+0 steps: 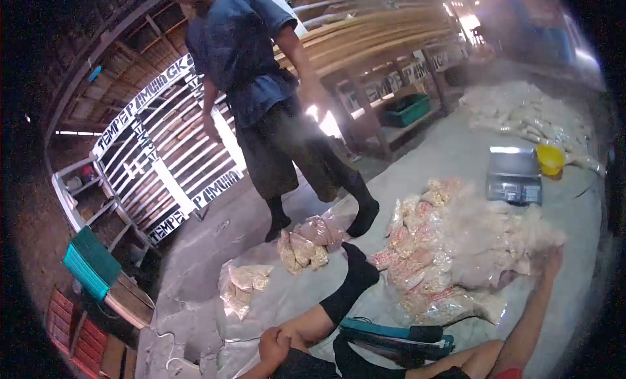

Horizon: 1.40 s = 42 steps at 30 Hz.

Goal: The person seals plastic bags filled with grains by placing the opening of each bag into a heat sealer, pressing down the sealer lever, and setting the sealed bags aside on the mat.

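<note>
Haze hides whether the right hand's (553, 260) fingers pinch anything; bean-filled plastic bags (420, 274) lie beside them, probably soft, slippery, best cupped underneath. The left hand (275, 345) rests on a bent leg (316, 325), grip unclear.

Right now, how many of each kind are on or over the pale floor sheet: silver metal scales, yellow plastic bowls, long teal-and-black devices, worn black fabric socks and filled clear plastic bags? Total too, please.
Silver metal scale: 1
Yellow plastic bowl: 1
Long teal-and-black device: 1
Worn black fabric socks: 4
Filled clear plastic bags: too overlapped to count
Total without bags: 7
</note>
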Motion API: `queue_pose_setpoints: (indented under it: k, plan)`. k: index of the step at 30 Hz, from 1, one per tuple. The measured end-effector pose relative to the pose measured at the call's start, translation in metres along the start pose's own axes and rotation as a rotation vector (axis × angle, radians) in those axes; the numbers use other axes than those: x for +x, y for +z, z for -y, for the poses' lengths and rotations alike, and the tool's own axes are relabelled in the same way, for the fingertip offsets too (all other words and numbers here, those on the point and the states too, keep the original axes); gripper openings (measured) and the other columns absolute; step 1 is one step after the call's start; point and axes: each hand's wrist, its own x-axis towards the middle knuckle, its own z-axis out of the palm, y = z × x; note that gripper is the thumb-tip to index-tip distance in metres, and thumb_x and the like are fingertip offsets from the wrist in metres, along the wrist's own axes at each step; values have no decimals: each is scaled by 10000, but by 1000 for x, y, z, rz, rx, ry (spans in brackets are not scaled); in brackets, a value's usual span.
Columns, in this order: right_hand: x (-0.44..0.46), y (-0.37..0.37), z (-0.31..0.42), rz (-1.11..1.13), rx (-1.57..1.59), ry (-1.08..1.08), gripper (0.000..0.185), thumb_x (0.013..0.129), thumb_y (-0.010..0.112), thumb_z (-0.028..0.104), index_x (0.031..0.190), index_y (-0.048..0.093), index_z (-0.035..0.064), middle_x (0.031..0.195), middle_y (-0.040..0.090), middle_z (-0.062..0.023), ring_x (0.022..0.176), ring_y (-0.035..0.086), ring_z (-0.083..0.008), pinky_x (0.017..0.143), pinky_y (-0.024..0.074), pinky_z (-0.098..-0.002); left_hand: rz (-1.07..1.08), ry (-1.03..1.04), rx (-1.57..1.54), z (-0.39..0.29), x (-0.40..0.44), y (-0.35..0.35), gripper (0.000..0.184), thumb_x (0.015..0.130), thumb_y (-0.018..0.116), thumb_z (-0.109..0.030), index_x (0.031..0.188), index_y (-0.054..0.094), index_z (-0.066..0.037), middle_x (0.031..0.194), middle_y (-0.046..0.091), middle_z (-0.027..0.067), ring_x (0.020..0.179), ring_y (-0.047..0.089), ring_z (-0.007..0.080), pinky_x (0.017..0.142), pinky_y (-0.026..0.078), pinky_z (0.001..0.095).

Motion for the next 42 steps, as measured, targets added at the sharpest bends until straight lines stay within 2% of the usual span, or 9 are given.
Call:
queue_pose_setpoints:
  k: [4, 7, 10, 12, 22, 27, 30, 34, 42]
  plan:
    - [-39, -60, 242, 19, 548, 167, 451, 991, 625, 375, 1287, 631, 35, 1161, 677, -104, 995, 625, -202, 816, 527, -338, -218, 217, 268, -2, -10, 14, 486, 825, 712, -359, 1175, 650, -28, 1123, 666, 188, 1113, 595, 405, 1000, 464, 468]
    - [-107, -95, 334, 205, 583, 111, 297, 1010, 609, 317, 1133, 649, 49, 993, 654, -32, 792, 594, -133, 625, 495, -296, -110, 558, -173, -76, -35, 12, 470, 802, 774, -360, 1168, 655, -91, 1220, 632, 184, 1112, 577, 444, 989, 411, 610]
    - [-217, -106, 414, 276, 397, 198, 185, 974, 600, 196, 1031, 642, 25, 898, 632, -33, 756, 592, -145, 659, 506, -307, 108, 825, -555, -180, -67, -27, 334, 827, 775, -317, 1068, 695, -101, 1163, 661, 142, 1093, 622, 366, 965, 473, 519]
    - [-296, -111, 457, 376, 248, 270, 116, 950, 594, 115, 963, 638, 9, 835, 617, -34, 732, 590, -152, 681, 513, -315, 717, 751, -719, -196, -91, -16, 837, 929, 712, -446, 1590, 274, -178, 1646, 242, 124, 1465, 351, 309, 1119, 374, 490]
    - [-492, -136, 469, 1044, 213, -277, 253, 1042, 560, 237, 1160, 642, 29, 1004, 652, -118, 809, 659, -277, 726, 536, -349, 781, 359, -1009, -139, -125, 12, 344, 858, 752, -286, 1116, 633, -93, 1178, 616, 108, 1100, 610, 285, 963, 492, 429]
    - [-484, -128, 446, 1331, 255, -112, 342, 1025, 601, 229, 1336, 560, 93, 1275, 566, -122, 1010, 630, -259, 813, 551, -325, 646, 241, -1007, -135, -122, -23, 228, 886, 694, -173, 1079, 688, -51, 1051, 697, 121, 990, 676, 282, 900, 529, 374]
    - [-486, -116, 493, 1014, 258, 264, 213, 906, 728, 104, 1071, 662, -12, 887, 651, -18, 804, 612, -114, 721, 511, -279, 581, 271, -1129, -133, -139, -6, 165, 934, 634, -74, 1081, 703, -45, 1032, 701, 143, 940, 700, 293, 845, 545, 343]
    - [-475, -122, 500, 1074, 259, 432, 199, 880, 772, 93, 1034, 686, 1, 862, 672, -16, 778, 614, -99, 718, 510, -269, 360, 367, -1032, -136, -116, -29, 174, 922, 645, -44, 1085, 706, -50, 964, 711, 127, 893, 708, 284, 813, 550, 350]
    - [-462, -124, 507, 1031, -17, 98, 203, 951, 690, 198, 990, 725, 1, 819, 712, -46, 755, 630, -103, 699, 517, -284, 509, 204, -1043, -148, -108, -34, 176, 951, 678, -208, 1006, 756, -60, 991, 749, 109, 891, 718, 236, 834, 562, 353]
